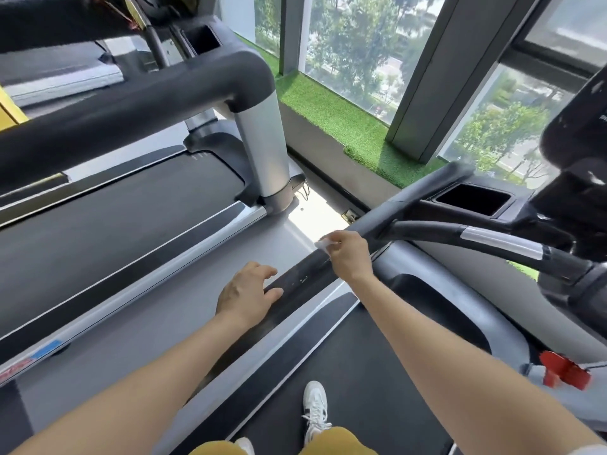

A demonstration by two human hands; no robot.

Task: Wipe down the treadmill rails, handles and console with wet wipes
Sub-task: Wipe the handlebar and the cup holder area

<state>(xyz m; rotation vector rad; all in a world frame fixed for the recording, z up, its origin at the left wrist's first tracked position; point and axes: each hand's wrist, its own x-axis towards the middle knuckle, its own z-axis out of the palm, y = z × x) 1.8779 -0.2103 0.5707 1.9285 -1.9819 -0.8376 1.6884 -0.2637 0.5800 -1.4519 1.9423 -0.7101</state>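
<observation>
I stand on a treadmill whose black left handrail (302,279) runs from lower left up towards the console (578,178) at the right. My right hand (348,256) is shut on a white wet wipe (323,243) and presses it on the rail's top. My left hand (248,295) rests lower on the same rail, fingers spread, holding nothing. A curved black handle with a silver sensor band (499,239) branches off under the console.
A second treadmill (131,205) stands to the left across a narrow strip of grey floor (184,303). A green turf ledge (331,113) and tall windows lie ahead. A red safety clip (563,372) hangs at the right. My white shoe (315,410) is on the belt.
</observation>
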